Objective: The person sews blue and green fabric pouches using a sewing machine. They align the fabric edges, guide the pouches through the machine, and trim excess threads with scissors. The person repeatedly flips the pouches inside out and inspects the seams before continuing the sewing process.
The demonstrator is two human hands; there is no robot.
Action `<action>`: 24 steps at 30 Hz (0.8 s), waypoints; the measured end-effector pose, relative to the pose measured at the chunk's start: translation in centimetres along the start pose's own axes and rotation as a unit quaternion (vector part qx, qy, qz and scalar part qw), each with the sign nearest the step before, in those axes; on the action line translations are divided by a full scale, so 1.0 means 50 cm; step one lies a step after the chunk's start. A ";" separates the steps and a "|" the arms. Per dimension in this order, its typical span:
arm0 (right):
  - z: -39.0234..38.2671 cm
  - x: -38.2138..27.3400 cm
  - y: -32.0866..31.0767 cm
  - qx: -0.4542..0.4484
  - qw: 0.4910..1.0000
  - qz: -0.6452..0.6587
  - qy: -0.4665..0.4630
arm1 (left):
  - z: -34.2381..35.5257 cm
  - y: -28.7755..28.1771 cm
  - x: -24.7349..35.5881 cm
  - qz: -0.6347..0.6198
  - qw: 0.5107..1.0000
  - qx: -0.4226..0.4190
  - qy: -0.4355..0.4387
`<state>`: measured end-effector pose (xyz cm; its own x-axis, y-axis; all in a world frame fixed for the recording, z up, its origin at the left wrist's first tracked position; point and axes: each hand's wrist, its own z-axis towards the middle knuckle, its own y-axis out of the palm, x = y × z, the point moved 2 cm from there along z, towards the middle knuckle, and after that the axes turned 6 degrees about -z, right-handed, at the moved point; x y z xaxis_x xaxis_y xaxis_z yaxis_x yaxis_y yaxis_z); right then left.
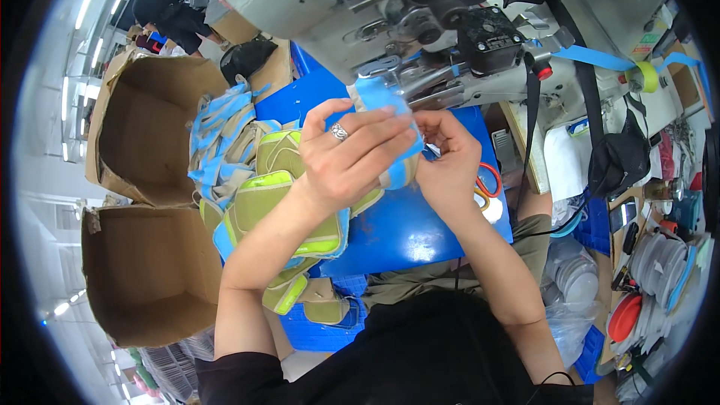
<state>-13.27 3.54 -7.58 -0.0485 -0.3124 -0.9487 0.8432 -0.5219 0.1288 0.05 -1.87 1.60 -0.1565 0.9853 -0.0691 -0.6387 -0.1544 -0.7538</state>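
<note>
My left hand, with a ring on one finger, is closed on a blue and beige fabric piece held up before the sewing machine head. The piece runs under my fingers and its lower end shows below them. My right hand is closed right beside it, thumb and fingers pinched together. Something small and dark shows between them, too small to name. Below both hands lies the blue work table. Scissors with red-orange handles lie by my right wrist.
Yellow-green padded fabric pieces and a heap of blue and beige strips lie left. Two open cardboard boxes stand beyond. Blue tape feeds in from the right through a yellow roll. A person stands far left.
</note>
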 end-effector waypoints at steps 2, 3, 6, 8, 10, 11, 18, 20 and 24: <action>0.002 0.009 -0.007 -0.008 1.000 0.018 0.011 | 0.005 0.003 0.001 0.016 1.000 0.022 0.005; 0.003 0.008 -0.015 -0.029 0.999 0.028 0.029 | 0.009 0.005 0.002 0.024 0.999 0.032 0.008; 0.008 -0.024 -0.033 -0.090 0.989 0.066 0.099 | 0.006 0.001 0.003 0.031 0.999 0.020 0.007; 0.023 -0.054 -0.045 -0.132 0.976 0.086 0.153 | 0.015 -0.002 0.007 0.018 1.000 0.017 -0.004; 0.024 -0.066 -0.048 -0.136 0.973 0.094 0.164 | 0.018 -0.001 0.010 0.012 1.000 0.022 -0.005; 0.028 -0.069 -0.048 -0.135 0.972 0.099 0.165 | 0.016 0.003 0.006 0.012 1.000 0.028 -0.001; 0.023 -0.066 -0.058 -0.160 0.970 0.101 0.155 | 0.022 -0.007 0.017 -0.015 1.000 0.013 -0.024; 0.015 -0.056 -0.059 -0.160 0.974 0.096 0.128 | 0.016 -0.007 0.027 -0.048 0.997 0.023 -0.054; 0.000 -0.052 -0.055 -0.145 0.979 0.091 0.111 | -0.012 -0.006 0.027 -0.124 0.984 0.035 -0.122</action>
<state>-15.48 5.80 -5.46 0.2067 -0.1822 -0.9613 0.9454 -0.2158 0.2442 0.51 -0.46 1.35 -0.1600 0.9477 0.2761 -0.7284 0.0754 -0.6809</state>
